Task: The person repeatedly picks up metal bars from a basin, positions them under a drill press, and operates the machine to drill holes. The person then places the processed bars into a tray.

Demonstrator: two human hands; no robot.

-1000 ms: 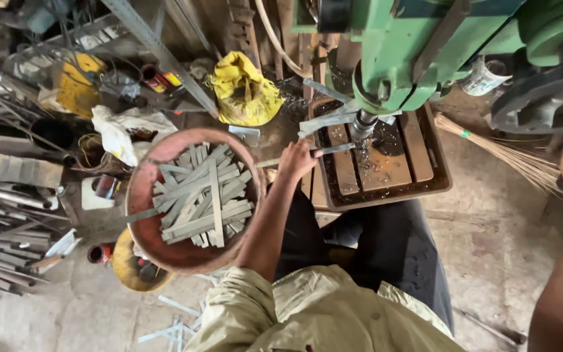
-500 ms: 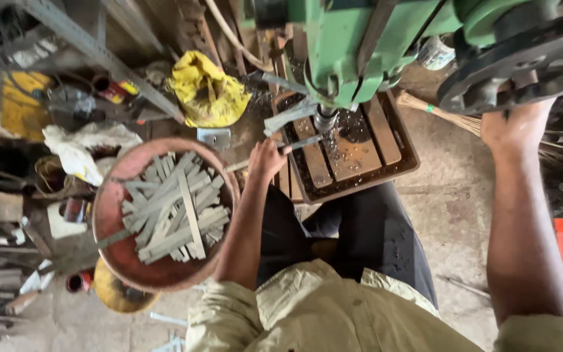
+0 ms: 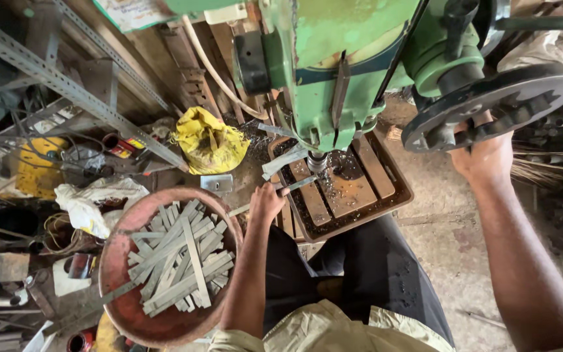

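At the left, a red basin (image 3: 117, 261) heaped with flat metal strips (image 3: 180, 257) is sitting on the floor, as it was a second ago. The left hand (image 3: 266, 203) is being kept closed on one strip (image 3: 275, 194), laid across the drill table (image 3: 386, 199) under the bit (image 3: 317, 163). The right hand (image 3: 487, 153), away from the machine a second ago, is now being closed on the feed wheel (image 3: 490, 107), so drilling is judged to be starting.
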